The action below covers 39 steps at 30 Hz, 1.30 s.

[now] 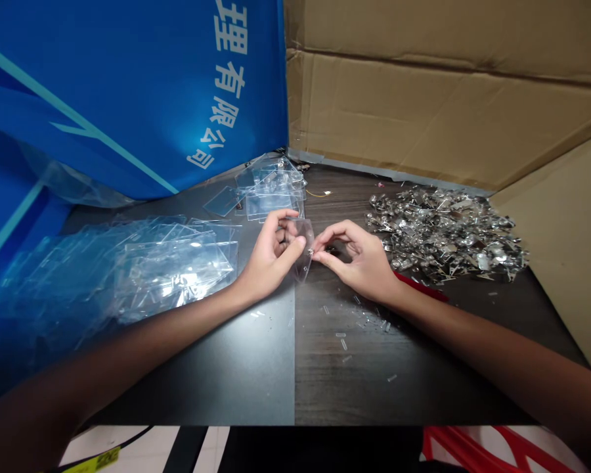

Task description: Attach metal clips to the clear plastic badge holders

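Centre of frame, above the dark wood-grain worktop [345, 374]: left hand [274, 253] and right hand [359, 257] meet on a clear plastic badge holder [303, 249], standing on edge between them. Left grip is narrow, fingers curled round the holder's near side. Right grip is a tight thumb-and-index pinch at its edge, on a small metal clip [310, 251]; exact hold is partly hidden by the fingers.

Holder looks light, thin, stiff but flexible. Surface is likely slippery and easy to scratch, so edges look like the best place to hold it. Clip looks tiny and springy, so a fingertip pinch suits it.

Left of the hands, a loose heap of clear plastic holders [172, 269] lies glossy and overlapping. Upper centre, a smaller stack of clear holders [270, 187] sits in the corner. Right of the hands, a dense pile of shiny metal clips [446, 233] forms a tangled, sharp-looking mass. Small clear plastic offcuts [354, 322] are scattered below the right hand. Red item [421, 287] pokes out near the right wrist, type unclear. Blue printed banner [128, 85] fills the upper left; cardboard sheet [448, 85] walls off the upper right.
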Motion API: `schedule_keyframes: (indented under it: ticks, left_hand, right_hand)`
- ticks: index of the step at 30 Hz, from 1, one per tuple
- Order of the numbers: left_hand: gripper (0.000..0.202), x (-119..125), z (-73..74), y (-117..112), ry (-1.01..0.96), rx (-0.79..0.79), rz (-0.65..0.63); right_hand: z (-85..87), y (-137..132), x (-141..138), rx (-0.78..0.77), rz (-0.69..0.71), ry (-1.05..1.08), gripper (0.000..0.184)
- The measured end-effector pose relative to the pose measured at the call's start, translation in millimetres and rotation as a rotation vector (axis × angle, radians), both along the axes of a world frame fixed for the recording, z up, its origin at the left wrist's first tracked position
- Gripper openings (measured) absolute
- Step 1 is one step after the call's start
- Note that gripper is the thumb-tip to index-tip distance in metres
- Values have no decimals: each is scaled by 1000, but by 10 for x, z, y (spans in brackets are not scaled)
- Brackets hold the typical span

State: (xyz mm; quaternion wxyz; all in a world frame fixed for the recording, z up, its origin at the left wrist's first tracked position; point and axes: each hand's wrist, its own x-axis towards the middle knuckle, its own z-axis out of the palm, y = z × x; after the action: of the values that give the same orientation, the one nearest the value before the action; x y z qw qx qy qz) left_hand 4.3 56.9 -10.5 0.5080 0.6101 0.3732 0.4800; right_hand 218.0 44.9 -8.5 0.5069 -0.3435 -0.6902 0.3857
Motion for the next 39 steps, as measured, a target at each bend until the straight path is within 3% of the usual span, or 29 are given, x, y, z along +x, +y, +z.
schedule_keyframes:
  ticks: [9, 20, 28, 34, 39]
  left_hand:
    - [46, 10, -7, -8, -17, 63, 29]
    - [49, 27, 29, -26, -20, 66, 61]
    - [58, 1, 99, -39, -39, 35, 13]
    - [61, 22, 80, -16, -57, 85, 34]
    - [58, 19, 90, -17, -46, 131, 30]
  right_hand:
    - [31, 44, 21, 148, 19, -177, 4]
    - [27, 55, 23, 329, 56, -371, 14]
    - [39, 44, 23, 248, 36, -342, 12]
    - [85, 32, 13, 24, -56, -315, 10]
    - [112, 19, 32, 51, -3, -299, 21]
